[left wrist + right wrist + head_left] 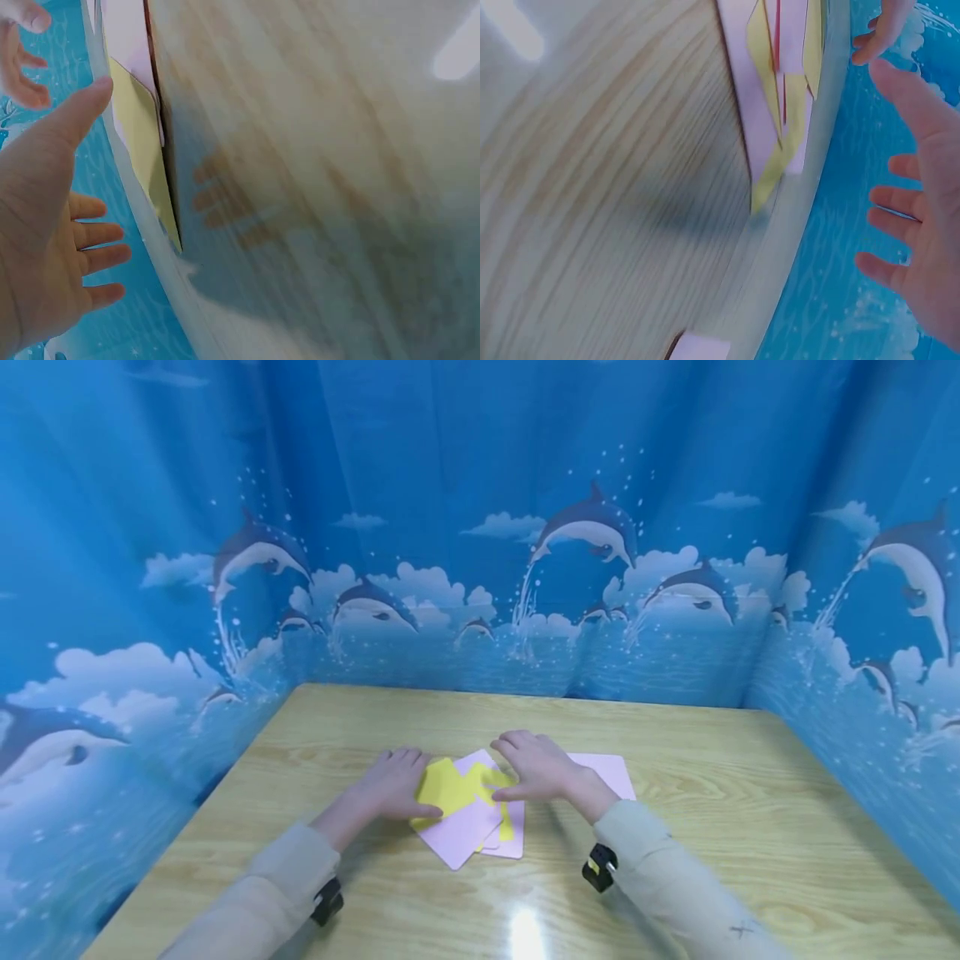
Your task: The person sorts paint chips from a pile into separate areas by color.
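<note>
A loose, overlapping pile of flat pink cards (459, 835) and yellow pieces (450, 787) lies on the table. My left hand (399, 783) is at the left side of the pile, its thumb near a yellow piece and fingers extended. On the other side my right hand (537, 768) hovers with fingers spread, close to the upper right of the pile. Both palms look bare in the left wrist view, where the left hand (45, 217) shows, and in the right wrist view, where the right hand (930, 195) shows. Whether any fingertip touches the cards is hard to tell.
Another pink card (611, 770) lies apart, partly behind the right forearm. The wooden table (720, 810) reflects a bright light near its front. A blue curtain with dolphins (450, 527) surrounds the back and sides. Each wrist carries a small black device (600, 867).
</note>
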Action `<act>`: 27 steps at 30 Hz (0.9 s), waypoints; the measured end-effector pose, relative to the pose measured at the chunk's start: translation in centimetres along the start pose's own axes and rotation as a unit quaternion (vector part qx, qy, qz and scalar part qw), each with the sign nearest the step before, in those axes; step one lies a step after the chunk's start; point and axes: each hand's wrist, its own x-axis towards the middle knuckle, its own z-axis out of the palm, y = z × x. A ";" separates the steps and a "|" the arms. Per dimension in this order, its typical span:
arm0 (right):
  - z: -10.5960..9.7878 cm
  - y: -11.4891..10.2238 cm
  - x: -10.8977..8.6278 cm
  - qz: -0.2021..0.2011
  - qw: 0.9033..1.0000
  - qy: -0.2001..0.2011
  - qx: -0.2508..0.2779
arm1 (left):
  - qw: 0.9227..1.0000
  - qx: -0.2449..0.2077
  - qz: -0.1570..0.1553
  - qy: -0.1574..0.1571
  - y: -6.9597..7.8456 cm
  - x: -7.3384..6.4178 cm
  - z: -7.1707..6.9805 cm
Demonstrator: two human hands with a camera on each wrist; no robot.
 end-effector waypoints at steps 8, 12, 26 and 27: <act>1.1 -2.0 3.2 -0.010 0.999 -0.040 0.030 | 1.000 -0.015 -0.008 -0.002 -0.7 -0.8 0.5; 1.8 -2.7 4.4 -0.009 0.998 -0.061 0.026 | 1.000 -0.014 -0.007 -0.012 -0.7 -1.0 0.6; 3.1 -4.3 6.0 0.005 0.995 -0.100 0.002 | 1.000 -0.020 0.000 -0.013 -0.5 -1.1 1.5; 3.1 -4.4 6.1 0.005 0.995 -0.101 0.002 | 1.000 -0.017 0.003 -0.013 -0.6 -1.1 1.6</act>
